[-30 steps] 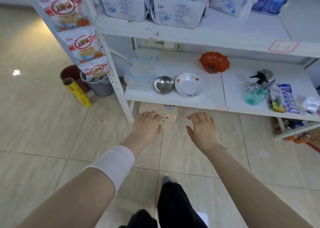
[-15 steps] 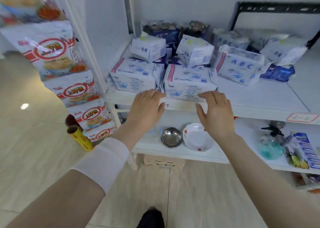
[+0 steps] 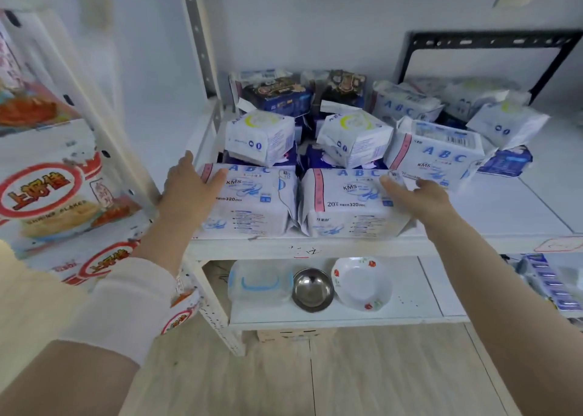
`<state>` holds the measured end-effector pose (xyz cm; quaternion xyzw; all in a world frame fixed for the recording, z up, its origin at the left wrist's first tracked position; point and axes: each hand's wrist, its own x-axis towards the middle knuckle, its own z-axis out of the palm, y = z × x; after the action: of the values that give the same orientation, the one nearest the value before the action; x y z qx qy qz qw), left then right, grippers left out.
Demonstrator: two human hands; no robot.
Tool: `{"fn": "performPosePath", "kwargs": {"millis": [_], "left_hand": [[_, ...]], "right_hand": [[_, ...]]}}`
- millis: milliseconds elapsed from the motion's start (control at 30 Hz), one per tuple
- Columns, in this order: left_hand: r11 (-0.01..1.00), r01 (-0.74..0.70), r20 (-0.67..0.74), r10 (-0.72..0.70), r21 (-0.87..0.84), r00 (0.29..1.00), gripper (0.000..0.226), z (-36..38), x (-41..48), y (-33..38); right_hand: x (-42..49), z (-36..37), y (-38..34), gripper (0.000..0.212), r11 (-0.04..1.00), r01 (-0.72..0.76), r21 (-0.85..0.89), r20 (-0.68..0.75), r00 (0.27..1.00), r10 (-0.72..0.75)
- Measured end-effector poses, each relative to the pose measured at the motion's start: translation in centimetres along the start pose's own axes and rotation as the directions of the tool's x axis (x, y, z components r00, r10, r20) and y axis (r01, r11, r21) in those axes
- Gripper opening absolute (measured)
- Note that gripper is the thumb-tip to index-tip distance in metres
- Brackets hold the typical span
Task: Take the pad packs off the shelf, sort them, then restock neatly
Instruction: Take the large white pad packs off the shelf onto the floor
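Change: Both hands had moved up from the front edge of the white metal shelf [image 3: 347, 246] onto the two front packs, and the camera had come nearer.
Head view, left hand: the left hand [image 3: 189, 188] lay with straight fingers against the outer end of the left front pad pack [image 3: 252, 204], a white film-wrapped block with blue ABC lettering and a pink stripe. It touched the pack but gripped nothing.
Head view, right hand: the right hand [image 3: 419, 197] reached with stretched fingers to the outer top corner of the right front pad pack [image 3: 350, 204], which had the same white wrapper. It touched the pack without closing round it.
Front packs: the two sat side by side, touching, at the shelf's front edge, bracketed between the hands.
Other packs: small white pad packs [image 3: 262, 137] rested on dark blue ones just behind. A third white ABC pack [image 3: 438, 156] stood to the right, and dark blue-and-black packs [image 3: 277, 95] stood at the back wall.
Handling: the packs looked light, soft and squashy under slick film. They would probably be best pressed inward from both outer ends and lifted as a pair, or taken singly by the long sides, not by the loose sealed flaps.
Lower shelf: it held a clear plastic box with blue clips [image 3: 258, 284], a steel bowl [image 3: 312, 289] and a white flowered dish [image 3: 359, 281].
Left side: red-and-white snack bags [image 3: 47, 191] hung beside the shelf upright.
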<state>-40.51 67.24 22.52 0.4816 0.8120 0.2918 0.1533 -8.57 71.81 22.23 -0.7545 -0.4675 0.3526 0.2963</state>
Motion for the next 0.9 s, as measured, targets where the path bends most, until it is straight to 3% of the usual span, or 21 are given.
{"fn": "performPosePath", "kwargs": {"millis": [133, 333, 400, 500, 600, 767, 900], "left_hand": [[0.967, 0.178, 0.189, -0.143, -0.182, 0.971, 0.078, 0.1, 1.2, -0.5], [0.931, 0.312, 0.380, -0.223, -0.192, 0.898, 0.075, -0.1, 3.0, -2.3], [0.924, 0.323, 0.429, -0.213, -0.202, 0.878, 0.083, -0.1, 3.2, -2.1], [0.902, 0.362, 0.491, -0.211, -0.236, 0.845, 0.115, -0.1, 3.7, -2.2], [0.852, 0.423, 0.522, -0.219, -0.310, 0.824, 0.132, 0.0, 3.9, -2.7], [0.727, 0.505, 0.549, -0.210, -0.465, 0.809, 0.139, 0.2, 2.6, -2.5], [0.689, 0.513, 0.555, -0.190, -0.512, 0.810, 0.135, 0.3, 1.8, -2.3]], "right_hand": [[0.9, -0.2, 0.0, 0.066, 0.988, -0.105, 0.114, 0.224, 0.972, 0.077], [1.8, -0.1, 0.0, 0.097, 0.951, -0.241, 0.193, 0.361, 0.919, 0.160], [2.1, 0.1, 0.0, 0.087, 0.948, -0.253, 0.194, 0.380, 0.910, 0.165], [2.2, 0.2, 0.0, 0.059, 0.940, -0.269, 0.211, 0.400, 0.901, 0.168], [2.2, 0.0, 0.2, 0.051, 0.938, -0.272, 0.216, 0.403, 0.900, 0.168], [2.0, -0.3, 0.7, 0.036, 0.927, -0.274, 0.257, 0.423, 0.894, 0.147], [1.7, -0.4, 1.2, 0.035, 0.928, -0.247, 0.279, 0.408, 0.905, 0.118]]}}
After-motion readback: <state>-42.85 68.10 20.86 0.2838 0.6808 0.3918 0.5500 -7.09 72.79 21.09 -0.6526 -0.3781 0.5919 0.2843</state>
